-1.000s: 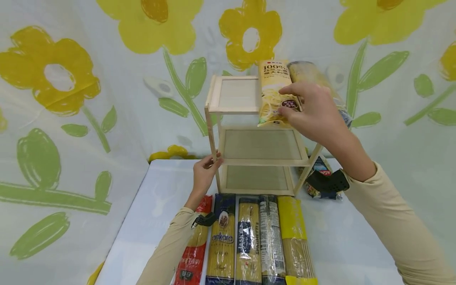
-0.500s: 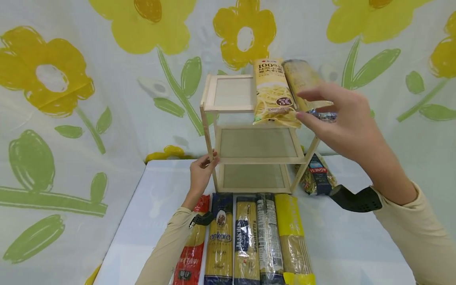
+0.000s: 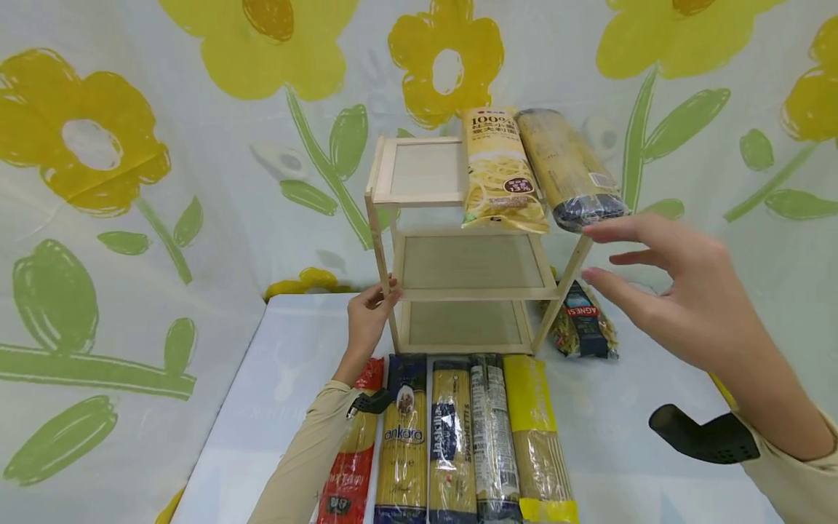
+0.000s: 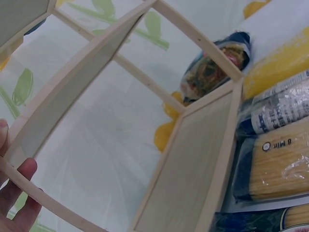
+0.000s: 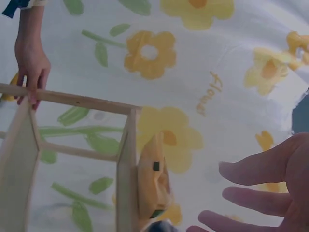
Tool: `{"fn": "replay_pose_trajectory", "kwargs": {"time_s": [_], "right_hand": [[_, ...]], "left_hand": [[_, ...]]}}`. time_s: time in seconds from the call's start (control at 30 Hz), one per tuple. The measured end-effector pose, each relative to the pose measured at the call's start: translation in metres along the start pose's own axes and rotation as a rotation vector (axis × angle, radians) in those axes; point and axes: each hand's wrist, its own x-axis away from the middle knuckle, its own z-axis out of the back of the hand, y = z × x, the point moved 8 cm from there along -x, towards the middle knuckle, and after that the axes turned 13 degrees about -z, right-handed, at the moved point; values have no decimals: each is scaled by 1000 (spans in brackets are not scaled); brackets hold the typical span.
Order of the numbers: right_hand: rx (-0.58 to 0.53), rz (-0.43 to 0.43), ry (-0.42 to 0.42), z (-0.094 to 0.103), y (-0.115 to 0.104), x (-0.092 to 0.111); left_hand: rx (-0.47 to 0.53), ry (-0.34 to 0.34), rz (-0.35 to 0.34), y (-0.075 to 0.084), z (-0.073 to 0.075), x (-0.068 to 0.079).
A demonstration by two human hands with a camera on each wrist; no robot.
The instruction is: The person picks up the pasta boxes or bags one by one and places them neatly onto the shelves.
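Note:
My left hand [image 3: 368, 320] grips the left front post of a wooden three-tier rack [image 3: 386, 240] at its middle shelf; the left wrist view shows fingers around the post [image 4: 58, 205]. On the right of the top shelf lie a yellow pasta bag [image 3: 500, 175] and, beside it, a clear spaghetti pack [image 3: 572, 167] with a dark end. Both overhang the shelf's front edge. My right hand [image 3: 694, 298] is in the air right of the rack, fingers spread apart from the thumb, holding nothing. Its fingertips are near the spaghetti pack's lower end.
Several spaghetti packs lie in a row before the rack: a red one [image 3: 350, 466], an Ankara pack [image 3: 404, 444], and a yellow-topped one [image 3: 540, 437] among them. Behind the rack's right post lies an Agnesi pasta bag [image 3: 585, 320]. A flowered cloth [image 3: 216, 182] hangs behind the white table [image 3: 628, 437].
My right hand has let go of the yellow pasta bag and moved right and down, uncovering the spaghetti pack. The left hand keeps its grip on the post.

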Motion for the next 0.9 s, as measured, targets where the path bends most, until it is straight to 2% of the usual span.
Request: {"fn": "replay_pose_trajectory", "kwargs": {"time_s": [0.33, 0.57, 0.73, 0.9], "right_hand": [[-41, -50, -40, -9, 27, 35], [-110, -124, -132, -25, 53, 56], [-138, -220, -183, -36, 78, 74], [-65, -355, -246, -49, 105, 92]], "left_hand": [[-8, -5, -12, 1, -1, -1], [-9, -5, -18, 0, -1, 0], [-1, -7, -27, 1, -2, 0], [-4, -6, -21, 2, -1, 0]]}}
